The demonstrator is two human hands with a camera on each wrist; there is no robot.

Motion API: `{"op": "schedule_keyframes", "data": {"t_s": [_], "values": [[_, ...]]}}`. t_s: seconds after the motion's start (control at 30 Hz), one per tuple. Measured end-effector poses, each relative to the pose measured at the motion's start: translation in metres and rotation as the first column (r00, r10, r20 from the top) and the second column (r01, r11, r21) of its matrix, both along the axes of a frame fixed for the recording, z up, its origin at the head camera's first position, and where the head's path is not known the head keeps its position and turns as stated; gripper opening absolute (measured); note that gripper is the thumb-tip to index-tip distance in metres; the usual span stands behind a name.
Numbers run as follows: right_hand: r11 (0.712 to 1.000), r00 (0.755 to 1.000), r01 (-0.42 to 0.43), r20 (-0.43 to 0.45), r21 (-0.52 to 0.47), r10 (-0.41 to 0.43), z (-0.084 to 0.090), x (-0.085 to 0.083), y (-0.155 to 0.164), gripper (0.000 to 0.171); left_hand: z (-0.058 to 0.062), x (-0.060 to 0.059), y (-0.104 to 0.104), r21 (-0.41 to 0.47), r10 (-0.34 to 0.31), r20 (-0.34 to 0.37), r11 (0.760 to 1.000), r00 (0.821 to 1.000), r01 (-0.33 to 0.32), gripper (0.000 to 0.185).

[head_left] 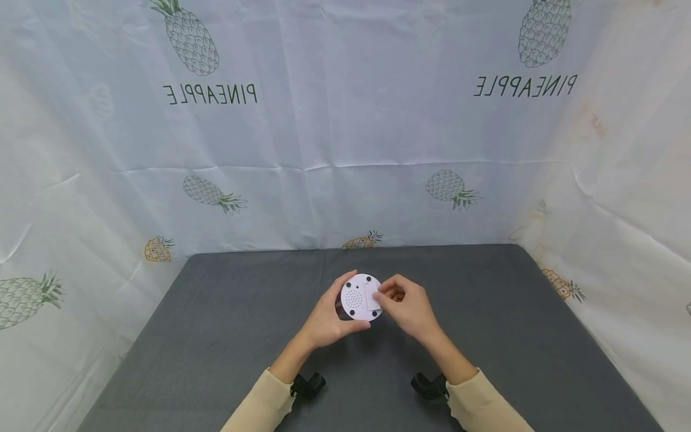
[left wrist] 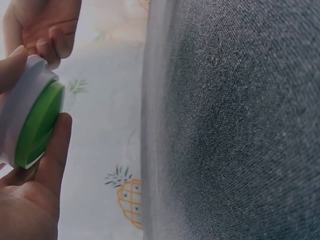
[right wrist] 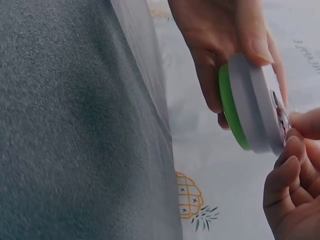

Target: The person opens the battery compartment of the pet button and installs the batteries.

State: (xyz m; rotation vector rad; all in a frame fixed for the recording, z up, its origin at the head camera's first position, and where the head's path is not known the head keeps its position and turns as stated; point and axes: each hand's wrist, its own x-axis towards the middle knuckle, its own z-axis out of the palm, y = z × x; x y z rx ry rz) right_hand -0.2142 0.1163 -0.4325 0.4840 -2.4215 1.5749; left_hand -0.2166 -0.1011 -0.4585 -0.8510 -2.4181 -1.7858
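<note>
Above the table, my left hand [head_left: 326, 319] grips a round white device [head_left: 353, 298] by its rim, thumb below and fingers above. Its flat underside faces the head camera and shows small speaker holes and several dark round feet. A green face [left wrist: 41, 125] covers the opposite side, as the left wrist view shows. With thumb and fingertips, my right hand [head_left: 412, 309] pinches the white battery cover [head_left: 370, 296] at its right edge. In the right wrist view, a dark and reddish gap [right wrist: 281, 115] shows beside the fingertips; what lies inside is too small to tell.
A dark grey cloth-covered table [head_left: 243, 336] lies beneath both hands. White curtains [head_left: 335, 120] printed with pineapples rise behind it and along both sides. A black wrist camera [head_left: 309, 386] is strapped to the left wrist, another black camera [head_left: 429, 386] to the right.
</note>
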Motion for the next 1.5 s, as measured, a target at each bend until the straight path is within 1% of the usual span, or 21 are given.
{"op": "schedule_keyframes", "data": {"t_s": [0.17,0.27,0.57,0.67,0.8,0.93,1.0,1.1,1.13,1.17,1.23,1.33,1.4,1.5], "values": [[0.998,0.998,0.057,0.035,-0.013,-0.056,0.001,0.002,-0.004,0.009,-0.002,-0.001,0.001,-0.013,0.008,-0.001,1.0,1.0,-0.008,0.102],[0.997,0.996,0.078,0.044,-0.022,-0.077,0.0,0.003,-0.006,0.009,-0.002,-0.001,0.001,-0.009,0.009,-0.007,1.0,1.0,-0.009,0.1],[0.993,0.995,0.08,0.063,-0.091,-0.074,-0.007,-0.001,-0.006,0.011,-0.001,0.001,0.001,0.002,-0.001,0.001,1.0,1.0,0.001,0.098],[0.99,0.993,0.08,0.1,-0.12,-0.068,-0.009,-0.002,-0.005,0.016,-0.001,0.0,0.001,0.006,-0.004,0.001,1.0,1.0,0.004,0.098],[0.981,0.98,0.065,0.195,-0.185,-0.028,-0.013,-0.006,-0.003,0.029,0.0,0.0,0.002,0.005,0.004,0.006,1.0,1.0,-0.004,0.1],[0.971,0.959,0.042,0.281,-0.235,0.026,-0.016,-0.008,-0.001,0.03,0.005,0.003,0.003,0.001,0.001,0.016,1.0,1.0,-0.001,0.101],[0.967,0.95,0.038,0.309,-0.25,0.042,-0.016,-0.009,-0.001,0.028,0.013,0.008,0.003,-0.002,-0.004,0.021,1.0,1.0,0.004,0.099],[0.963,0.946,0.031,0.32,-0.266,0.058,-0.016,-0.008,-0.001,0.026,0.027,0.016,0.003,0.003,-0.012,0.002,1.0,1.0,0.012,0.094],[0.962,0.946,0.028,0.319,-0.272,0.062,-0.016,-0.008,-0.001,0.025,0.028,0.016,0.004,0.003,-0.011,0.001,1.0,1.0,0.011,0.094],[0.961,0.945,0.027,0.319,-0.276,0.065,-0.015,-0.007,-0.001,0.024,0.027,0.016,0.004,-0.003,-0.006,-0.005,1.0,1.0,0.006,0.094],[0.96,0.946,0.02,0.317,-0.279,0.072,-0.015,-0.007,-0.001,0.023,0.021,0.014,0.004,-0.013,0.004,-0.016,1.0,1.0,-0.004,0.096],[0.96,0.944,0.011,0.319,-0.278,0.082,-0.014,-0.006,-0.001,0.023,0.006,0.005,0.004,-0.03,0.013,-0.009,0.999,1.0,-0.014,0.101],[0.963,0.942,-0.001,0.322,-0.269,0.091,-0.014,-0.007,0.001,0.024,0.002,0.003,0.003,-0.027,0.008,-0.011,1.0,1.0,-0.008,0.102],[0.97,0.939,-0.028,0.327,-0.243,0.109,-0.012,-0.008,0.005,0.027,0.0,0.001,0.002,-0.008,-0.012,-0.01,1.0,1.0,0.012,0.1]]}}
